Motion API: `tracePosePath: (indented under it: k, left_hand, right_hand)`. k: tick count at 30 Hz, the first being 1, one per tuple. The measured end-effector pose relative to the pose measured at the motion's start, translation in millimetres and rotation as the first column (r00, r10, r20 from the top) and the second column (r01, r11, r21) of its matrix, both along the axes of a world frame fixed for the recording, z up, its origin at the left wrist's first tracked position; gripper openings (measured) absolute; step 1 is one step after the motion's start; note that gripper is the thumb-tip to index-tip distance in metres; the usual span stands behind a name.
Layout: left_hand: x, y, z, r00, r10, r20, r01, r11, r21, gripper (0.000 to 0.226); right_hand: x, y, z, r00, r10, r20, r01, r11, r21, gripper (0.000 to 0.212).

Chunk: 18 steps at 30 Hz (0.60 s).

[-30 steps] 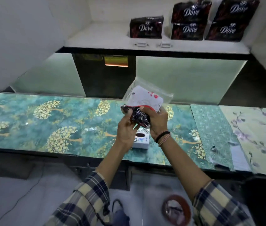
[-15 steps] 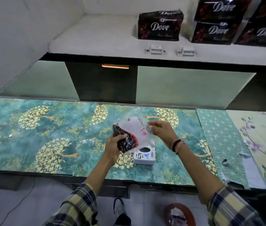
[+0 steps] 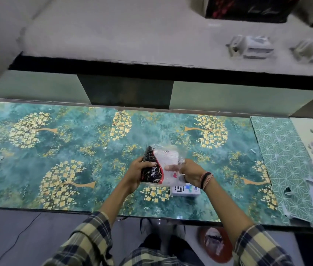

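A small black and red Dove packet (image 3: 152,169) sits partly inside a clear plastic bag (image 3: 169,164), held just above the green patterned counter (image 3: 75,150). My left hand (image 3: 137,172) grips the dark packet from the left. My right hand (image 3: 189,172) pinches the bag's right side, with its fingers blurred behind the plastic. A white piece with red marks shows inside the bag.
A small white box (image 3: 185,190) lies on the counter under my right hand. Black Dove boxes (image 3: 247,6) and two small white clips (image 3: 251,47) sit on the raised shelf behind. Other patterned sheets (image 3: 282,162) lie to the right. A red round object (image 3: 216,244) is on the floor.
Both hands have lowered the bag and packet from chest height down close to the counter. The view has tilted downward, so the shelf boxes have slid toward the top edge.
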<state>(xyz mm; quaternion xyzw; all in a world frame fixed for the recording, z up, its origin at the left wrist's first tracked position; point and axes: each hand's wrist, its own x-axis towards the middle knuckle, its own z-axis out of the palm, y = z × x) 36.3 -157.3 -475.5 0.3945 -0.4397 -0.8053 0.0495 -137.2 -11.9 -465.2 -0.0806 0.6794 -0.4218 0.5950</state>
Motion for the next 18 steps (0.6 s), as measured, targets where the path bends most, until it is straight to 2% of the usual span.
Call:
tracePosePath:
  k: [4,7,9,14,18]
  left_hand:
    - [4,-10,-14,1.000,0.000,0.010,0.000,0.999,0.051,0.041]
    - [9,-18,-22,0.997,0.054,0.049,-0.057,0.997,0.049,0.038]
    - [15,-26,-29,0.992,0.105,0.074,-0.108,0.993,0.041,0.040]
    - [29,-44,-43,0.966,0.213,0.150,-0.213,0.977,-0.015,0.034]
    - [32,-48,-51,0.949,0.216,0.228,-0.208,0.976,-0.058,0.028]
  right_hand:
    - [8,-10,-4,0.999,-0.046,0.021,0.047,0.996,-0.079,0.041]
    - [8,-15,-9,0.987,-0.145,0.071,0.153,0.980,-0.128,0.019]
    - [2,-13,-8,0.968,-0.243,0.061,0.249,0.962,-0.114,0.025]
    - [-33,6,-4,0.885,-0.455,-0.103,0.444,0.889,-0.116,0.040]
    - [-47,12,1,0.802,-0.590,-0.094,0.567,0.802,-0.189,0.039]
